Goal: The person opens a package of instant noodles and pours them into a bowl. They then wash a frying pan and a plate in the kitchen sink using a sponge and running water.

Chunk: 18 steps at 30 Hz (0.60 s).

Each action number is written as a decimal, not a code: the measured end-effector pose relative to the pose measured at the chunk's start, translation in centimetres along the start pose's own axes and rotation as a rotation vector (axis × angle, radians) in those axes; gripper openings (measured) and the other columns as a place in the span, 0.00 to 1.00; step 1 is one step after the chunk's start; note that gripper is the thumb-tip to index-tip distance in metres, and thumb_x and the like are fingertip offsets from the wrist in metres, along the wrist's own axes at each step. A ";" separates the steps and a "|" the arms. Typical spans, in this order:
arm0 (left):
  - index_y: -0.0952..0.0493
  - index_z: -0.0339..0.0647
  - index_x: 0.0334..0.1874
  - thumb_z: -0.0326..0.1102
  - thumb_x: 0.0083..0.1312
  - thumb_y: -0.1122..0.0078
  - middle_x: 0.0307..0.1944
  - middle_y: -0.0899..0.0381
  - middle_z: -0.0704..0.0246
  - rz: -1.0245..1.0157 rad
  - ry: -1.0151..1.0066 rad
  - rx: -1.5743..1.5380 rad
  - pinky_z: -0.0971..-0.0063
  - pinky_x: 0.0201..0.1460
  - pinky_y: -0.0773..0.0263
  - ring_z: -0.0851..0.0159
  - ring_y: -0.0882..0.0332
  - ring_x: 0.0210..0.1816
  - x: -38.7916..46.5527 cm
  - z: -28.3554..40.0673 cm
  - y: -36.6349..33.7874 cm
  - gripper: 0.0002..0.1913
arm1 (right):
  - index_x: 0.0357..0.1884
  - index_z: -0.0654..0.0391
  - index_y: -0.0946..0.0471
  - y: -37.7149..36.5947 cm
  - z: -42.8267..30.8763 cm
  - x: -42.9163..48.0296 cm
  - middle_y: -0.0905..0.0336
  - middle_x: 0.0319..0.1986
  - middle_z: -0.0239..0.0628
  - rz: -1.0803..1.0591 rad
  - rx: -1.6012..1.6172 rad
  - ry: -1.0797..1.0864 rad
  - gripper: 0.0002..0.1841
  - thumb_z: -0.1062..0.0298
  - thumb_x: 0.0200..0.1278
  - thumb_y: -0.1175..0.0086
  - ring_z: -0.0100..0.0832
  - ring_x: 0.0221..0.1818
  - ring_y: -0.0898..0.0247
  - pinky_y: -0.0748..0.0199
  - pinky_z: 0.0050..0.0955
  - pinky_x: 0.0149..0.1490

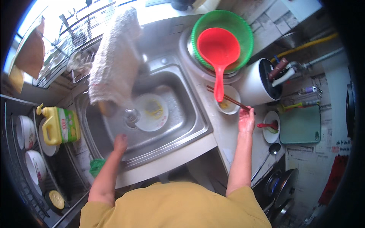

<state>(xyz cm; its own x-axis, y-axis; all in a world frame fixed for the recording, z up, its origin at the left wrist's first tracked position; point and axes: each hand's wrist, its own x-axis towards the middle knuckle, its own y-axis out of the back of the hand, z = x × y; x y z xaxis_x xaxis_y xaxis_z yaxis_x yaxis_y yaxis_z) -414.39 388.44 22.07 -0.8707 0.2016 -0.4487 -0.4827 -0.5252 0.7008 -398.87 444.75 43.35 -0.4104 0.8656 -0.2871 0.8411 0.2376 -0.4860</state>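
Note:
My right hand grips the ends of a pair of brown chopsticks over the counter at the right of the sink. The chopsticks reach across a small white bowl with yellow food bits inside. My left hand is blurred above the near side of the stainless steel sink; its fingers cannot be made out clearly. In the basin lies a white plate with yellow residue, beside the metal drain strainer.
A pale towel hangs over the sink's far left. A red ladle rests in a green basket, its handle jutting over the bowl. To the right stand a knife block, a small dish and a lit gas burner.

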 end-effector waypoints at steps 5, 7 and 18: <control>0.24 0.37 0.45 0.38 0.59 0.44 0.41 0.21 0.57 -0.002 0.001 -0.150 0.63 0.51 0.30 0.52 0.23 0.46 -0.1 2.7 -0.7 0.15 | 0.39 0.56 0.24 0.8 1.5 1.8 0.24 0.29 0.30 0.088 -0.118 -0.069 0.14 0.55 0.65 0.46 0.21 0.27 0.31 0.32 0.19 0.30; 0.24 0.37 0.46 0.38 0.58 0.43 0.41 0.20 0.57 0.001 0.041 -0.231 0.64 0.50 0.29 0.55 0.22 0.45 0.0 4.4 -0.8 0.16 | 0.38 0.55 0.25 0.0 1.5 0.7 0.25 0.27 0.28 0.102 -0.138 -0.068 0.14 0.53 0.64 0.45 0.20 0.25 0.33 0.35 0.18 0.27; 0.27 0.35 0.41 0.31 0.57 0.39 0.29 0.23 0.67 -0.034 0.149 -0.510 0.74 0.22 0.25 0.69 0.23 0.26 5.5 5.1 -4.8 0.12 | 0.34 0.58 0.26 0.2 3.4 0.7 0.26 0.25 0.32 0.261 -0.062 -0.131 0.12 0.58 0.66 0.46 0.22 0.24 0.33 0.30 0.18 0.27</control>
<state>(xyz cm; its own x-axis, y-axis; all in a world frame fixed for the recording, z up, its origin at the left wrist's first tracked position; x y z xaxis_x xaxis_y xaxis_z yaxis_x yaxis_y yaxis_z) -417.33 396.28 19.11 -0.8143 0.1256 -0.5667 -0.3711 -0.8633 0.3420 -400.17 443.97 40.26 -0.2157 0.8379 -0.5015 0.9424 0.0442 -0.3314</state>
